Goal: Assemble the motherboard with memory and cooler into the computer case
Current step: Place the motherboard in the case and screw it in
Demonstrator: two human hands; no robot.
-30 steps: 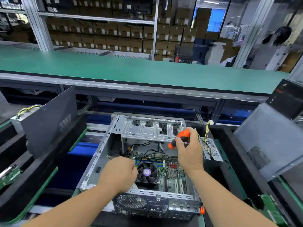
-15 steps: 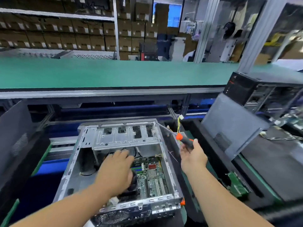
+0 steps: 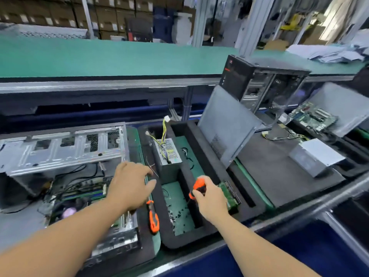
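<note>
The open metal computer case (image 3: 60,150) lies at the left with the motherboard (image 3: 83,192) inside; its cooler fan (image 3: 68,211) shows near the front. My left hand (image 3: 129,184) hovers over the case's right edge, fingers spread and holding nothing. My right hand (image 3: 209,198) grips an orange-handled screwdriver (image 3: 197,185) above the black foam tray (image 3: 173,242). The tray's green pocket (image 3: 179,212) holds several small dark screws. A second orange screwdriver (image 3: 153,216) lies on the foam between case and pocket.
A power supply (image 3: 168,152) with yellow wires stands in the tray behind the pocket. A green board (image 3: 229,194) sits right of my right hand. A grey side panel (image 3: 225,126) leans behind. Another black case (image 3: 257,80), a motherboard (image 3: 313,116) and a silver power supply (image 3: 315,156) stand farther right.
My view has swung right. My left hand came out of the case to its right edge. My right hand carried the screwdriver right, over the foam tray's screw pocket.
</note>
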